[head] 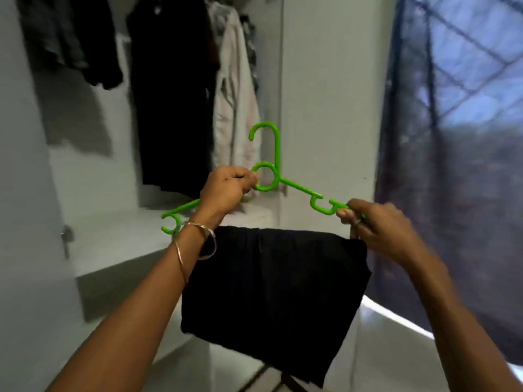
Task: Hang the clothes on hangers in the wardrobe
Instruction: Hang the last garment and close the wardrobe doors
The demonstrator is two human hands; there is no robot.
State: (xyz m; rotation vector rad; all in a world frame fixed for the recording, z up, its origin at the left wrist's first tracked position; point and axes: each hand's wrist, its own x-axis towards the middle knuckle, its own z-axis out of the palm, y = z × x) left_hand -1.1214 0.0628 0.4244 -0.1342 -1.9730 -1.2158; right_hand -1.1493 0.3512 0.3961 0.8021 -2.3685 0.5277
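Head view: the green hanger (276, 176) is held upright, hook up, long axis running left to right and dipping at both ends. A black garment (271, 301) hangs folded beneath it. The left hand (226, 190) pinches its centre ring; the right hand (379, 224) grips its right end, before the open wardrobe (300, 80).

Hanger (276, 176): held up in front of the open wardrobe (305, 80), hook uppermost. Left hand (226, 190) closed around it just left of the centre ring; right hand (379, 224) pinched its right end. Folded garment (271, 290): draped below the hanger, between the two forearms. Bangles (198, 241): on the left wrist. Hung clothes (172, 89): inside the wardrobe, behind and above the hanger. Shelf (113, 244): beneath those clothes. Curtain (452, 137): right of the wardrobe.
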